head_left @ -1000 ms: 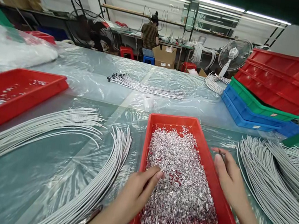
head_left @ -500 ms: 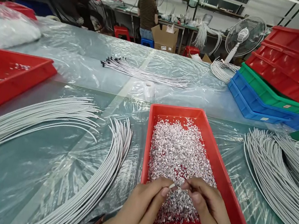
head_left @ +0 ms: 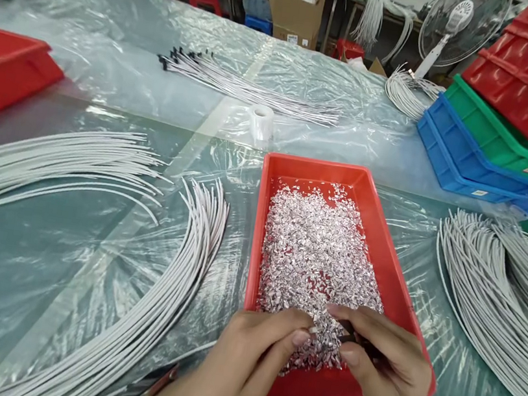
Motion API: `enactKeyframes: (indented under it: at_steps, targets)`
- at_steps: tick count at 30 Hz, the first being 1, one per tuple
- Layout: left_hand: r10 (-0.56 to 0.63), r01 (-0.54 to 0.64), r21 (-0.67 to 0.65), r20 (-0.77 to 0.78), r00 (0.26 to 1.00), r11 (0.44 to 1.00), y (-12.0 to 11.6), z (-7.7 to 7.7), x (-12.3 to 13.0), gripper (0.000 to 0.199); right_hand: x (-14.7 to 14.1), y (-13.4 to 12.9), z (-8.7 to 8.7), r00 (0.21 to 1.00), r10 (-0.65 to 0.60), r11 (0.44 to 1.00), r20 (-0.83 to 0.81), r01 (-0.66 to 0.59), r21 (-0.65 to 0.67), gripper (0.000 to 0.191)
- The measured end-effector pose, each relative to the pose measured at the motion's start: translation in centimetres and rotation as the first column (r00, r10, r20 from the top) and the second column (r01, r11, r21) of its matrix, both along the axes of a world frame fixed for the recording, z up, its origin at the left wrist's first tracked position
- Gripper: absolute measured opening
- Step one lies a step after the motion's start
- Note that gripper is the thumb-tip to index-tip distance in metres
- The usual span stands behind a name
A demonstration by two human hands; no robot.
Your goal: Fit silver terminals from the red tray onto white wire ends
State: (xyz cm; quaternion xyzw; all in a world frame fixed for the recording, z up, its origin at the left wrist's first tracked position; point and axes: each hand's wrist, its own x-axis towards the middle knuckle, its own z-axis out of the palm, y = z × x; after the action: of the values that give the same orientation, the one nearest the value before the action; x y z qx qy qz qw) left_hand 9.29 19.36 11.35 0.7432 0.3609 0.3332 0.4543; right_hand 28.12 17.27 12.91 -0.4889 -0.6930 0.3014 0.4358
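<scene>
Over the near half of a red tray point(head_left: 398, 289), my left hand point(head_left: 261, 355) pinches a thin white cable point(head_left: 313, 329) between thumb and forefinger, only its short tip showing. My right hand point(head_left: 388, 366) is just to the right, its thumb and forefinger apart. The gap between them is dark, and I cannot make out anything held there. Beneath both hands lies a heap of small, shiny silver metal pieces point(head_left: 321, 245), spread across the tray's floor. A bundle of white cables point(head_left: 173, 283) curves along the table left of my left hand.
More white cables lie at left point(head_left: 62, 163) and right point(head_left: 489, 308). Beyond the tray stand a clear roll point(head_left: 261, 122) and black-ended cables point(head_left: 250, 88). Stacked blue bins point(head_left: 466, 161) rise at back right, another red tray point(head_left: 11, 71) at left. A dark, shiny object point(head_left: 153, 389) sits by my left forearm.
My view has tilted down. My right thumb and forefinger have moved farther apart and away from the cable tip, slightly rightward. My left hand keeps its pinch.
</scene>
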Motion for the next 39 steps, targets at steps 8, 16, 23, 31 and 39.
enactKeyframes:
  at_steps: [8, 16, 23, 31, 39]
  targets:
    - [-0.006, 0.006, 0.019, 0.002, 1.000, 1.000, 0.08, 0.27, 0.06, 0.019, -0.47, 0.30, 0.01, 0.999, 0.053, 0.995, -0.011, -0.054, -0.081, 0.018]
    - [0.010, -0.010, 0.089, 0.001, 1.000, 0.996, -0.01, 0.34, 0.16, 0.017, -0.68, 0.56, 0.14, 0.993, 0.119, 0.992, 0.001, -0.119, -0.030, 0.017]
    - [0.028, -0.034, 0.165, 0.040, 0.999, 0.986, -0.07, 0.73, 0.27, 0.016, -0.79, 0.73, 0.46, 0.989, 0.130, 0.988, 0.072, -0.135, 0.074, 0.020]
    - [-0.021, 0.025, 0.165, -0.029, 0.999, 0.986, -0.05, 0.92, -0.32, 0.021, -0.59, 0.16, 0.33, 0.960, 0.029, 0.973, 0.280, -0.092, 0.212, 0.023]
    - [-0.022, 0.029, 0.222, -0.033, 0.999, 0.975, 0.00, 0.95, -0.22, 0.020, -0.15, -0.06, 0.42, 0.924, 0.038, 0.963, 0.380, -0.136, 0.234, 0.026]
